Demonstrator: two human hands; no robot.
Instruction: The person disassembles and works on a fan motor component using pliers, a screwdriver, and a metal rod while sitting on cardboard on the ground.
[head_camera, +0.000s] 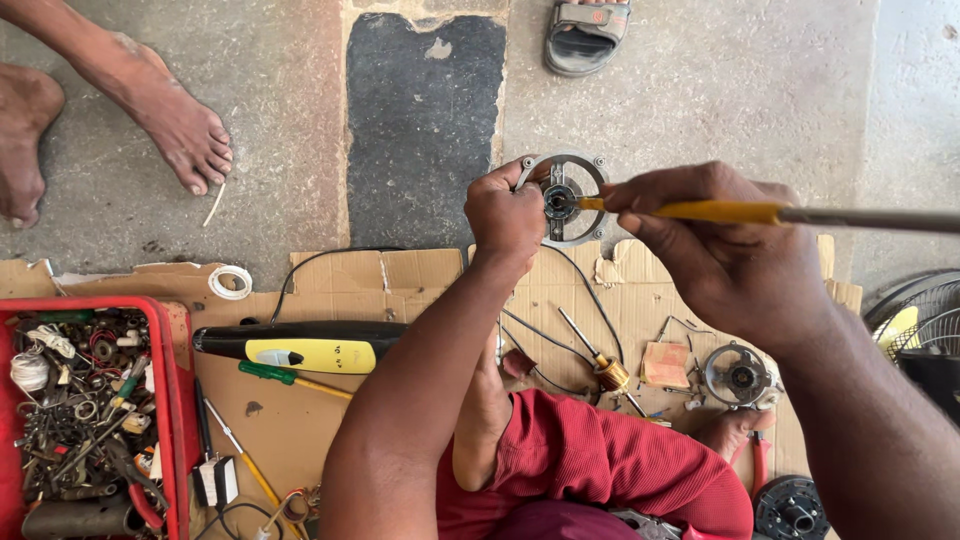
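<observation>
Motor cover (562, 198) gripped by left hand (503, 212); right hand (722, 250) holds screwdriver (760, 213); red tray (172, 400) holds tangled tools.

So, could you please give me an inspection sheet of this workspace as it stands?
Surface: flattened cardboard on a concrete floor.
Job's things: round metal motor housing held up in the left hand; yellow-handled tool in the right hand, its tip at the housing's hub.
Clutter: red tray of metal parts, black-and-yellow tool, green screwdriver, armature, second housing, tape roll.
Hands: both closed in grips.
Cables: thin black wires loose across the cardboard.
Surroundings: another person's bare foot, a sandal, a fan guard.
</observation>
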